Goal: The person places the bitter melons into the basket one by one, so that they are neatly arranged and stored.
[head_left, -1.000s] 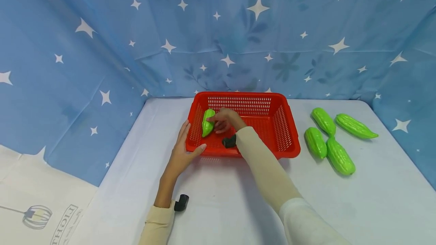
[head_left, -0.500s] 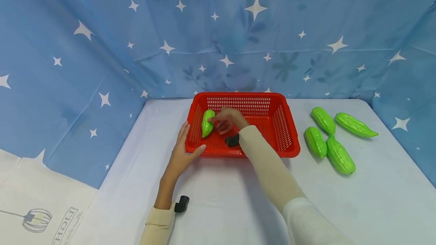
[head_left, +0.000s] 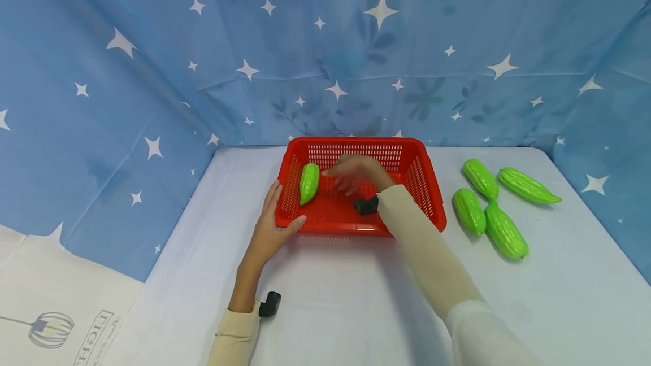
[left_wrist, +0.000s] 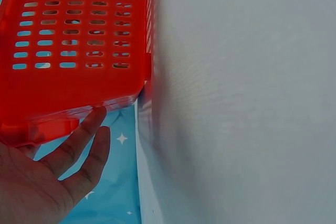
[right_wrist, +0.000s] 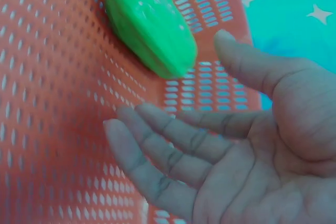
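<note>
A bright green ridged bitter melon [head_left: 309, 183] lies along the left end inside a red plastic basket [head_left: 363, 227]. My right hand [head_left: 356, 171] is over the basket, just right of this melon and apart from it. In the right wrist view, nothing is between the spread thumb and loosely bent fingers of the right hand [right_wrist: 231, 166], and the bitter melon [right_wrist: 152, 27] lies beyond them. My left hand [head_left: 269, 230] rests at the basket's near left corner, thumb along the front rim and straight fingers along the left side. The left wrist view shows its fingertips at the basket wall.
Several more bitter melons [head_left: 506, 230] lie on the white table [head_left: 325, 309] to the right of the basket. Behind the table hangs a blue curtain [head_left: 325, 44] with white stars, close to the basket's far rim.
My right hand has let go of the bitter melon in the basket and drawn away to the right. The left hand stays at the basket's corner.
</note>
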`<state>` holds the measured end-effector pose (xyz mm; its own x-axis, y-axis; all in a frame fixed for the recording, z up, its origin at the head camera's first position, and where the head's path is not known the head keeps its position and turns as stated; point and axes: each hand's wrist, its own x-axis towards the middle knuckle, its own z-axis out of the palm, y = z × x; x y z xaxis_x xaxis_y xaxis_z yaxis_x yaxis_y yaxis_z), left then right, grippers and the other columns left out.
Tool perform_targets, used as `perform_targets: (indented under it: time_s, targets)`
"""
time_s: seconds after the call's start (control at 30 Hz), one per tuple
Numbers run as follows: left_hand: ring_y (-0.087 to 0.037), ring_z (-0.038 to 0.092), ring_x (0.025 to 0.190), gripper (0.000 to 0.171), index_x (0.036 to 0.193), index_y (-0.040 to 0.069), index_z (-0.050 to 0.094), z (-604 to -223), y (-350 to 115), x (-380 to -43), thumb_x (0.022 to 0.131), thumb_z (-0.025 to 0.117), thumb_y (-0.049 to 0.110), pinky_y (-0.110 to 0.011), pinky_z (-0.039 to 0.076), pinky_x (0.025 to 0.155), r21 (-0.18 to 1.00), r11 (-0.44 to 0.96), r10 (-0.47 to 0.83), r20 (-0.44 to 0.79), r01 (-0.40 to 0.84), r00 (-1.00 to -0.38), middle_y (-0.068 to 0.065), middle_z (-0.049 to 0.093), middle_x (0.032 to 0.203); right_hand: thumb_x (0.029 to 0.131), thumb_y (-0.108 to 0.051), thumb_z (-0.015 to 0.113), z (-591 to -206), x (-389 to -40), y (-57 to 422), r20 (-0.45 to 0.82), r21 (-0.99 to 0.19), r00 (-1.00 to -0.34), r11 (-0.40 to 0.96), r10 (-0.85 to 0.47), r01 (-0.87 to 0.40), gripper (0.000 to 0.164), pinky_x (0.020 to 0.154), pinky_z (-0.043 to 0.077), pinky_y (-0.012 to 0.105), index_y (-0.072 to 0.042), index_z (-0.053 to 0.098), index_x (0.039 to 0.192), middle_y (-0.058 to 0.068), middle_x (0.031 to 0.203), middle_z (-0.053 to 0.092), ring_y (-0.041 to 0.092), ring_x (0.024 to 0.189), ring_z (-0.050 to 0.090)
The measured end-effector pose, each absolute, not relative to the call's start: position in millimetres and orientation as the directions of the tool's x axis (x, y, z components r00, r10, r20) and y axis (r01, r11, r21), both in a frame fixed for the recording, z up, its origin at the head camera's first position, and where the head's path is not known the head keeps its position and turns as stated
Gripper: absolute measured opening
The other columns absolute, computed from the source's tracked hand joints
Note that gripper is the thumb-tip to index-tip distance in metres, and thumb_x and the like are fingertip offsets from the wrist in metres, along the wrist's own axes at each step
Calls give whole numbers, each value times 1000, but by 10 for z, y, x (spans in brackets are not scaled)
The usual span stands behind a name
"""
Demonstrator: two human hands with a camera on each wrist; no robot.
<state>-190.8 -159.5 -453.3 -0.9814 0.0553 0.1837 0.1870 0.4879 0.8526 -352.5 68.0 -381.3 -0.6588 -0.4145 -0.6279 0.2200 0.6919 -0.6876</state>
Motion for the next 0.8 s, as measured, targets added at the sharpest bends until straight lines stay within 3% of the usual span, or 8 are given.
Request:
perform_targets:
  time_s: [0.23, 0.43, 0.8]
  targets:
    - [-23, 23, 149, 96, 157, 27, 16, -4540, -1587, -1881, 82, 72, 51, -52, 49, 99, 857, 484, 46, 176, 176, -983, 14, 12, 163, 100, -34, 54, -3636, -3419, 1100, -481, -794, -674, 604, -560, 66, 56, 101, 51, 48, -1, 40, 143, 24, 134, 51, 38, 122, 56]
    - [-24, 22, 149, 96, 157, 25, 16, -4524, -1602, -1881, 83, 71, 51, -52, 49, 99, 849, 494, 50, 185, 186, -981, 13, 12, 163, 100, -31, 55, -3471, -3217, 1501, -285, -898, -762, 440, -582, 0, 53, 99, 51, 50, -3, 42, 143, 27, 137, 50, 42, 124, 55]
    - [-24, 22, 149, 94, 157, 23, 17, -4497, -1598, -1899, 84, 71, 48, -52, 47, 101, 850, 492, 55, 185, 188, -981, 13, 12, 163, 101, -30, 54, -3455, -2792, 2284, 45, -923, -929, 340, -366, -178, 43, 88, 58, 30, -6, 50, 136, 17, 123, 62, 11, 103, 67]
